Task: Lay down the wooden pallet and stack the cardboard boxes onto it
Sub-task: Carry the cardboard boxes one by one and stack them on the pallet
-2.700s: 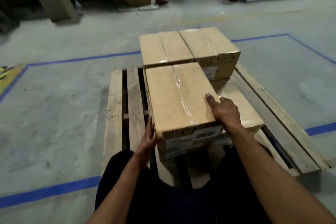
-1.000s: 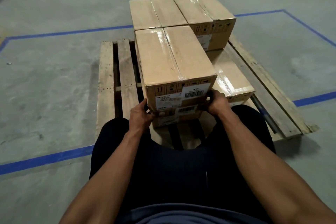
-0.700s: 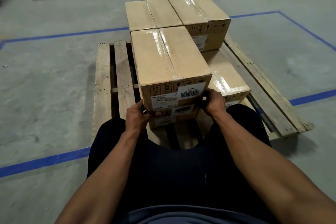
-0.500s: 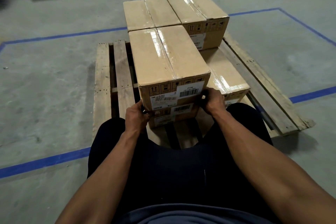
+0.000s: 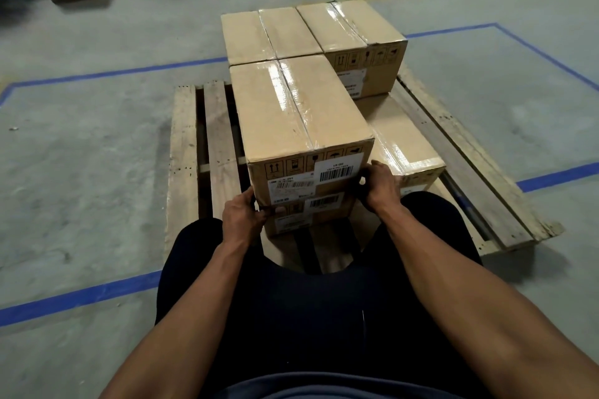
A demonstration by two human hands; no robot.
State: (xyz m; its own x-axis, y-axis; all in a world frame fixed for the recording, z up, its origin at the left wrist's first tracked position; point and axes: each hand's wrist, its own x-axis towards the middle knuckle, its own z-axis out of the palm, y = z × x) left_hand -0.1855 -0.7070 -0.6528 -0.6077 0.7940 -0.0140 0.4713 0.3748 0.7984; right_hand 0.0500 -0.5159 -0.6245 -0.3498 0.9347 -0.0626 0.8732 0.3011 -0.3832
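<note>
Left hand (image 5: 243, 220): curled around the near left bottom corner of the top box (image 5: 299, 126).
Right hand (image 5: 382, 186): gripping that box's near right edge.
Top box: resting on a lower box (image 5: 311, 217).
Pallet (image 5: 184, 155): flat on the floor.
Far boxes (image 5: 311, 31): side by side, just behind.

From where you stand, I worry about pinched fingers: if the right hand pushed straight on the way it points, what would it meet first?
The right hand points forward-left, already against the near right edge of the upper box. It would press into that box first; the lower box sits just right, though depth is unclear.
</note>
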